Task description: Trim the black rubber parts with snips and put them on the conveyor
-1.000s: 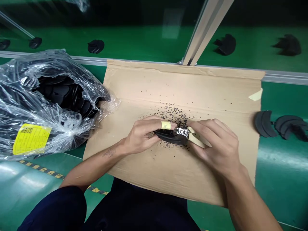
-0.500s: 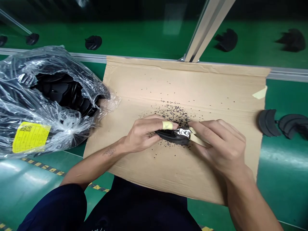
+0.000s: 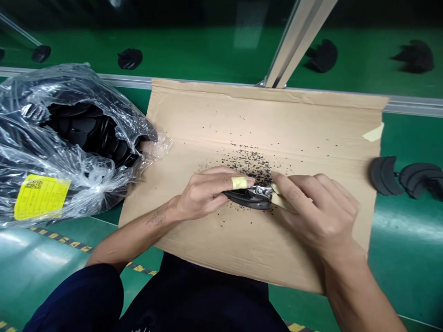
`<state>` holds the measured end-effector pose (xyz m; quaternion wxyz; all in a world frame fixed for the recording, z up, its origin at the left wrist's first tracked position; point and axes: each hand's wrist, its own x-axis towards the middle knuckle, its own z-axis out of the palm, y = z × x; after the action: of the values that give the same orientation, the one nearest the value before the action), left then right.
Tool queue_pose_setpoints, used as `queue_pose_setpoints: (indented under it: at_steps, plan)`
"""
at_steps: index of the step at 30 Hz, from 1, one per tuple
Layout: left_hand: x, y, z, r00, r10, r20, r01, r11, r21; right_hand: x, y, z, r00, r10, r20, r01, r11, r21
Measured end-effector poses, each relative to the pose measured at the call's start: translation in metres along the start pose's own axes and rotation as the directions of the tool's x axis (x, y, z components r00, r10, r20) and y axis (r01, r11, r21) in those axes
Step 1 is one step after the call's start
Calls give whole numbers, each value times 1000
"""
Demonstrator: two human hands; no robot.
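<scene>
My left hand (image 3: 204,192) pinches a curved black plastic part (image 3: 247,200) between thumb and fingers, over the cardboard sheet (image 3: 194,108). Yellow tape wraps the left thumb. Closed around the pale handles of small metal nippers (image 3: 262,190) is my right hand (image 3: 320,205). The metal head of the nippers lies against the upper edge of the black part, close to the left thumb tip; its jaws are too small to make out. Tiny black plastic bits (image 3: 254,159) lie scattered on the cardboard, thickest just beyond both hands.
At left stands a torn clear plastic bag (image 3: 114,101) full of black parts, with a yellow label (image 3: 42,197). More curved black parts (image 3: 384,176) rest on the green surface (image 3: 408,244) at right. A metal frame post (image 3: 299,44) rises behind the cardboard.
The head of the nippers has turned slightly against the black part. My right hand has shifted a little to the right; the left still holds the part in nearly the same place.
</scene>
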<state>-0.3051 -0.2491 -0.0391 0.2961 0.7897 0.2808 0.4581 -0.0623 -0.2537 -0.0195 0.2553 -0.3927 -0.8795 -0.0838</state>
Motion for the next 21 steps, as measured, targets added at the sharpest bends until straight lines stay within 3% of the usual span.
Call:
queue_pose_setpoints:
  at_steps: [7,13,15,21]
  plan:
    - [-1,-3,2,1000,10,-12,-10,1000,-11,-5,-4,1,1000,20,20,-19,999,-30]
    - [3,-2,2,999,-5,-33,3,998,-58,-2,-1,2,990,139,30,-140,923,358]
    - [4,-2,2,999,12,-43,-14,999,-48,0,0,0,987,157,18,-155,935,320]
    - [4,-5,5,1000,-3,-1,3,998,59,2,4,-2,997,82,-9,-82,997,-14]
